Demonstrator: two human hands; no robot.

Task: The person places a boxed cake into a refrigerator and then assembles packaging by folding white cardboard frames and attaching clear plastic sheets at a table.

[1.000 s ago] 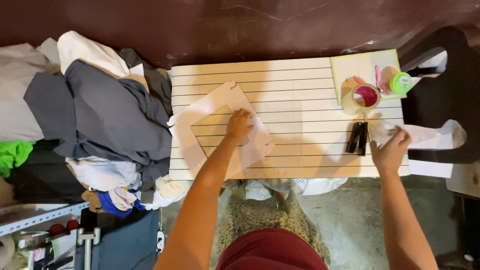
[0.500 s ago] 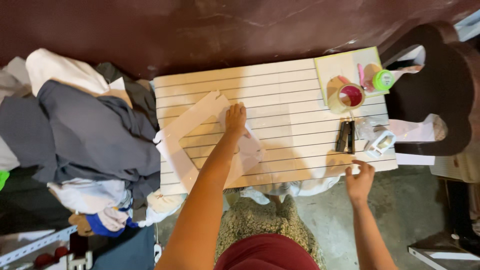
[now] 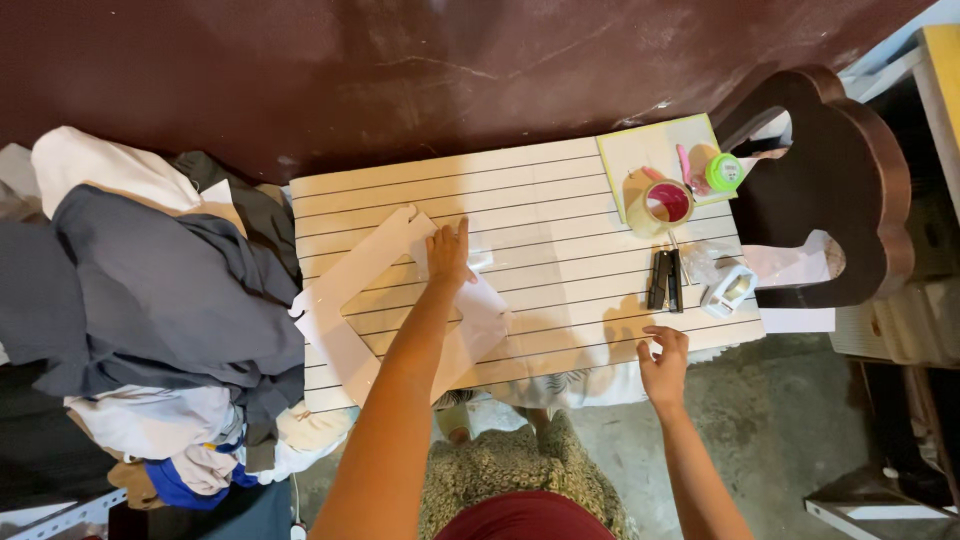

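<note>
Dark reddish-brown wall runs behind a white slatted tabletop (image 3: 560, 205), seen from above. Left hand (image 3: 449, 255) lies flat with fingers spread, palm down, pressing on a white cut-out paper piece (image 3: 380, 300) shaped like an open frame, which spreads over the left part of the tabletop and hangs slightly past its front edge; the hand grips nothing, it only rests on the sheet. Right hand (image 3: 664, 362) hovers at the front edge of the tabletop, fingers loosely curled and partly open, with nothing held that can be made out. Just beyond it, near but apart, lies a black stapler (image 3: 666, 279), and beside that to the right sits a small white tape dispenser (image 3: 730, 290) on some crumpled clear plastic. Farther back a roll of tape (image 3: 660, 204) with a reddish centre rests at the edge of a pale yellow-rimmed board (image 3: 640, 150), which also carries a green round lid (image 3: 724, 172) and a pink pen (image 3: 684, 163). A dark wooden chair (image 3: 850, 190) stands to the right of the tabletop. A heap of grey, white and dark clothes (image 3: 140, 300) is piled to the left, touching the tabletop's edge.
</note>
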